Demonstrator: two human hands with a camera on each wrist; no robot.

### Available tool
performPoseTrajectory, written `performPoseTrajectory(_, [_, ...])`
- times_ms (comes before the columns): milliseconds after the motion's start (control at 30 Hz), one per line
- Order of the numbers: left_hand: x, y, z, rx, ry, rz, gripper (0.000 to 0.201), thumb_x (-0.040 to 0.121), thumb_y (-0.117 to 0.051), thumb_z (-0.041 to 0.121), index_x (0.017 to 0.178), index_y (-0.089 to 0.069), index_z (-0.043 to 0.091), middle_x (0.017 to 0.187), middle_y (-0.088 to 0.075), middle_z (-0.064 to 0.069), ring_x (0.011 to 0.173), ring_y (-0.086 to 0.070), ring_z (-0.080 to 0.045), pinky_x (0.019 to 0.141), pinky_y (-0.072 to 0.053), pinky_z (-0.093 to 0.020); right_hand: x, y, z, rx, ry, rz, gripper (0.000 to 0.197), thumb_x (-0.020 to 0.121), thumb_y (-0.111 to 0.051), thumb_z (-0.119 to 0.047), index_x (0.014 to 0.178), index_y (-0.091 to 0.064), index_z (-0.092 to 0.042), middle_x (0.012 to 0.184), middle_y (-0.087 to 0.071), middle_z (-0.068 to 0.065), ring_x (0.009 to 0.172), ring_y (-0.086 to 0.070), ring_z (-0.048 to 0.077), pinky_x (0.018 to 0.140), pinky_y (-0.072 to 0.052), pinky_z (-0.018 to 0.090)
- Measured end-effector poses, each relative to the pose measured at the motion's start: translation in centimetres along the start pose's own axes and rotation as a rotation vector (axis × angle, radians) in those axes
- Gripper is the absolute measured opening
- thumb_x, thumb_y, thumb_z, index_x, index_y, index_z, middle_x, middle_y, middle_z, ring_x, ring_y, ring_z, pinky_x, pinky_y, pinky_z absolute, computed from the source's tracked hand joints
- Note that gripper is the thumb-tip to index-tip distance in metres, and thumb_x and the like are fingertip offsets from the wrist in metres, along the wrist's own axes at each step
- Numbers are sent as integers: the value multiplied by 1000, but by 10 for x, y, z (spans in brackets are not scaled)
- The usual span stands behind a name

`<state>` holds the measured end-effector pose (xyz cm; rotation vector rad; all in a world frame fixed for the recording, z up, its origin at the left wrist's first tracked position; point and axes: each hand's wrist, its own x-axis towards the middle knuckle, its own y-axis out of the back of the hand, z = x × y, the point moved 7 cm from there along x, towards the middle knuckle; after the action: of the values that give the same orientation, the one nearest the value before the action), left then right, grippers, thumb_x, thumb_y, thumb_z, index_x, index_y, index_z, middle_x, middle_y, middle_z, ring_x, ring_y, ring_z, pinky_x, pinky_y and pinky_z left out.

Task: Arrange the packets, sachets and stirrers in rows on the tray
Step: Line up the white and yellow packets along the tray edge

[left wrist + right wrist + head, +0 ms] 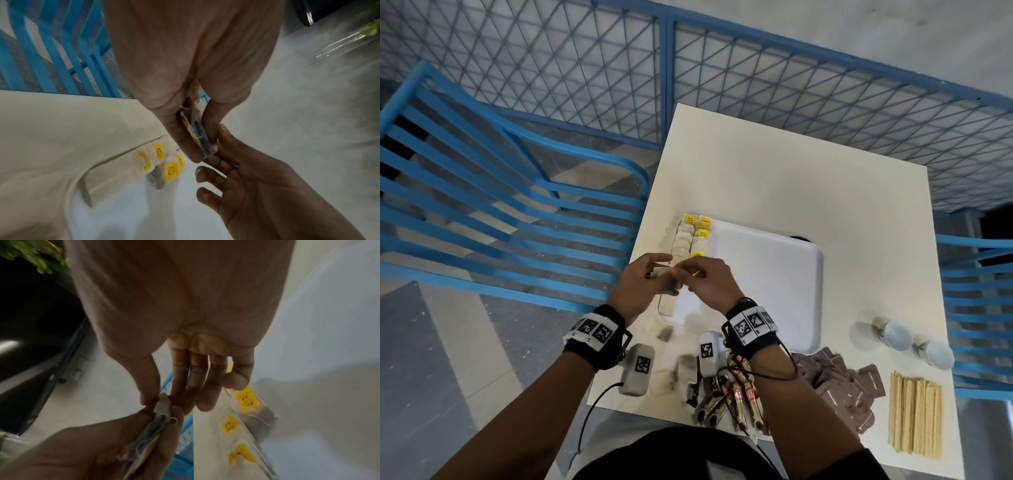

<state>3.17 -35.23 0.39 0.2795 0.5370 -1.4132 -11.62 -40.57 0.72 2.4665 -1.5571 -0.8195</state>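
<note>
Both hands meet over the tray's (784, 274) near-left part. The left hand (640, 287) grips a small stack of tea bags (197, 134) edge-on between thumb and curled fingers (strings and a yellow tag show between the layers). The right hand (709, 284) pinches the top corner of that stack (162, 407) between thumb and forefinger, its other fingers hanging loosely extended.

On the tray, two rows of tea bags with yellow tags (693, 236) run along the left edge, toward 11 o'clock from the hands; the rows lie just beside each other, the bags overlapping. The rest of the tray is bare white.

The tray sits on a white table (774, 178). At 6 o'clock from the hands, near the table's front edge, lie a few loose tea bags (681, 370) and a heap of stick sachets (736, 397), partly hidden by the right wrist. At 4 o'clock lies a pile of brown packets (846, 383), and beyond it a bundle of wooden stirrers (914, 414), side by side. Two small white cups (914, 342) stand at 3 o'clock, off the tray's right corner.

Blue slatted chairs (500, 205) flank the table.
</note>
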Motion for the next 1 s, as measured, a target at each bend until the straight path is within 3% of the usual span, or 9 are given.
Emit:
performPoseTrajectory(200, [-6,-12,0,-185,18,41,27,100,-57,2,125,-55,-6,102,-67,-29,83,-71,-38,79,-62,-43,-12,17,-5,126,46,26,5,85,-78,-16,88,-75,-13,76,-73,2,60,-65,11,63,-53,25])
performPoseTrajectory(300, [-9,-17,2,-344,65,60,18,101,-48,-2,113,-61,-5,101,-67,-24,79,-73,-34,70,-64,-42,-16,25,-4,137,41,37,3,86,-76,-13,88,-74,-11,75,-73,2,58,-63,9,59,-49,18])
performPoseTrajectory(400, [-12,-22,0,-435,101,45,20,100,-46,-2,113,-61,-5,103,-69,-26,82,-72,-40,71,-63,-44,-21,33,-1,213,2,72,2,88,-73,-11,89,-71,-10,73,-71,3,58,-64,13,55,-47,19])
performPoseTrajectory(600, [-19,-31,-2,-251,-15,103,11,95,-60,-4,104,-65,-1,84,-74,-15,75,-70,-28,68,-61,-35,-30,42,9,278,-27,102,8,89,-72,-12,93,-69,-6,78,-73,10,64,-68,20,60,-52,32])
performPoseTrajectory(700, [-21,-31,1,-117,-88,128,7,93,-66,-1,100,-67,-1,80,-73,-12,72,-68,-23,65,-59,-33,-33,46,10,76,32,82,22,87,-76,-25,106,-69,-18,100,-72,-3,80,-67,13,72,-52,22])
performPoseTrajectory(767, [-21,-33,5,47,-137,102,7,92,-69,3,99,-70,2,79,-74,-10,72,-68,-20,65,-58,-33,-36,51,0,-28,169,102,31,87,-76,-30,116,-68,-21,109,-68,-6,92,-65,10,78,-51,17])
performPoseTrajectory(833, [-21,-35,7,176,-173,86,10,90,-75,9,100,-73,10,82,-75,-9,73,-69,-22,66,-59,-35,-37,52,-7,-65,261,79,24,88,-75,-27,110,-72,-20,103,-72,-6,92,-66,8,79,-53,22])
performPoseTrajectory(900, [-21,-36,9,220,-190,108,16,87,-79,11,101,-73,16,88,-76,-10,76,-71,-24,67,-60,-35,-37,53,-7,-75,251,45,11,87,-75,-21,97,-75,-16,91,-74,-6,83,-67,8,79,-54,27])
performPoseTrajectory(1000, [-25,-38,10,150,-184,146,15,87,-78,10,101,-72,12,86,-75,-10,76,-70,-22,69,-60,-36,-39,60,-4,-4,217,107,5,86,-75,-15,91,-75,-13,83,-74,-4,79,-68,10,76,-54,25])
